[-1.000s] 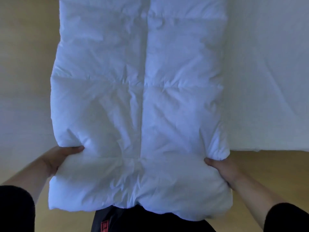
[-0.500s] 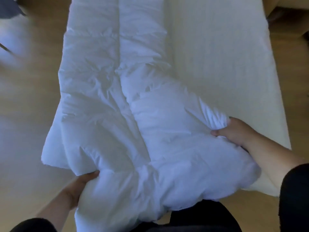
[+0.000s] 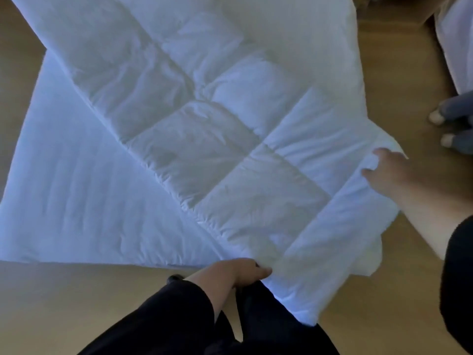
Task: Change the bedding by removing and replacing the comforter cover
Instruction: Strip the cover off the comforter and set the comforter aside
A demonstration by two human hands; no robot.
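Observation:
A white quilted comforter [image 3: 225, 139], folded lengthwise, lies diagonally across the white mattress [image 3: 66, 201], running from the upper left to the lower right. Its near end hangs past the mattress corner. My left hand [image 3: 240, 271] grips the comforter's near edge at the bottom centre, thumb on top. My right hand [image 3: 391, 172] holds the comforter's right corner, with the fingers curled round the bunched fabric. No cover is on the comforter.
Wooden floor [image 3: 76, 303] runs below and to the right of the mattress. Another person's feet in grey trousers [image 3: 453, 124] stand at the right edge. A second piece of white bedding [image 3: 458, 39] shows at the top right. My dark trousers [image 3: 256, 329] fill the bottom.
The comforter has swung from lying straight away from me to a diagonal across the mattress. My right hand moved out to the right corner; my left hand moved toward the centre.

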